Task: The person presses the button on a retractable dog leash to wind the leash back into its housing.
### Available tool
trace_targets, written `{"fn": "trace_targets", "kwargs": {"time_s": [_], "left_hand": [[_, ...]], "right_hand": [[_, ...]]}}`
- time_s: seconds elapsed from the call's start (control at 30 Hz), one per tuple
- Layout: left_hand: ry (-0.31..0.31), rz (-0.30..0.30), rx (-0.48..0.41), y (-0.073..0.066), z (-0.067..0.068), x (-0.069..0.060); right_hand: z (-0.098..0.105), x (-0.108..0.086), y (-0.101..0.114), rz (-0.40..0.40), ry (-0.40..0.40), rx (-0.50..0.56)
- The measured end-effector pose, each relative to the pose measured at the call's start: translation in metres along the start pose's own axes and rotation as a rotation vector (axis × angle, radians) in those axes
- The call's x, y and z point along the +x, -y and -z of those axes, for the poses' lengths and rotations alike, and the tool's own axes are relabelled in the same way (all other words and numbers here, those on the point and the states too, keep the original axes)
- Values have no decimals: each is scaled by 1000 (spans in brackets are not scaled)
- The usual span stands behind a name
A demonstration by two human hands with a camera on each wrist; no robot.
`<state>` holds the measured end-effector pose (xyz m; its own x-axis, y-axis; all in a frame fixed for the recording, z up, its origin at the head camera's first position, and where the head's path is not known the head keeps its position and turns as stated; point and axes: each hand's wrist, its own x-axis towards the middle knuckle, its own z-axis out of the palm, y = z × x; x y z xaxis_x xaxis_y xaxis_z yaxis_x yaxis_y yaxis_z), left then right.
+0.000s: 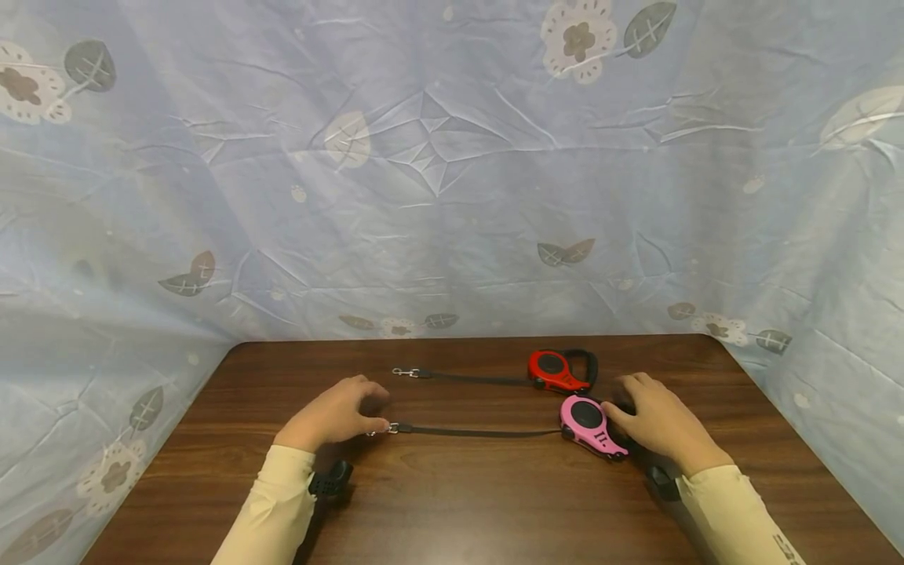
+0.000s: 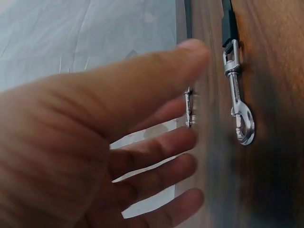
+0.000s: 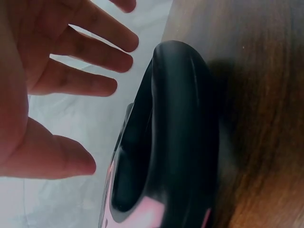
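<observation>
A pink retractable leash (image 1: 592,424) lies on the table, its black strap (image 1: 480,432) stretched leftward to a metal clip. My left hand (image 1: 340,412) hovers by that clip (image 2: 236,99), fingers spread and holding nothing. Over the black handle (image 3: 183,128) of the pink leash is my right hand (image 1: 660,420), its fingers apart with nothing between them. Behind lies a red retractable leash (image 1: 556,370), with its strap (image 1: 473,379) running left to another metal clip (image 1: 405,372).
The brown wooden table (image 1: 438,494) has its back edge against a pale blue curtain (image 1: 438,196) printed with flowers and leaves. This curtain also hangs along both sides.
</observation>
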<state>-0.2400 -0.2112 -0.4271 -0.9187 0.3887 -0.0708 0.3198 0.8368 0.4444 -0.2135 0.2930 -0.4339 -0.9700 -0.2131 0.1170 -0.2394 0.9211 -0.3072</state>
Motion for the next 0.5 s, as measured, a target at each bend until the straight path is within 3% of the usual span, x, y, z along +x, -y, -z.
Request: {"fn": "trace_targets", "kwargs": {"time_s": [0.17, 0.5], "left_hand": [[44, 39, -49, 0, -4, 1], [37, 11, -26, -2, -8, 2]], "right_hand": [[-2, 1, 0, 10, 23, -3], [2, 1, 3, 47, -24, -22]]}}
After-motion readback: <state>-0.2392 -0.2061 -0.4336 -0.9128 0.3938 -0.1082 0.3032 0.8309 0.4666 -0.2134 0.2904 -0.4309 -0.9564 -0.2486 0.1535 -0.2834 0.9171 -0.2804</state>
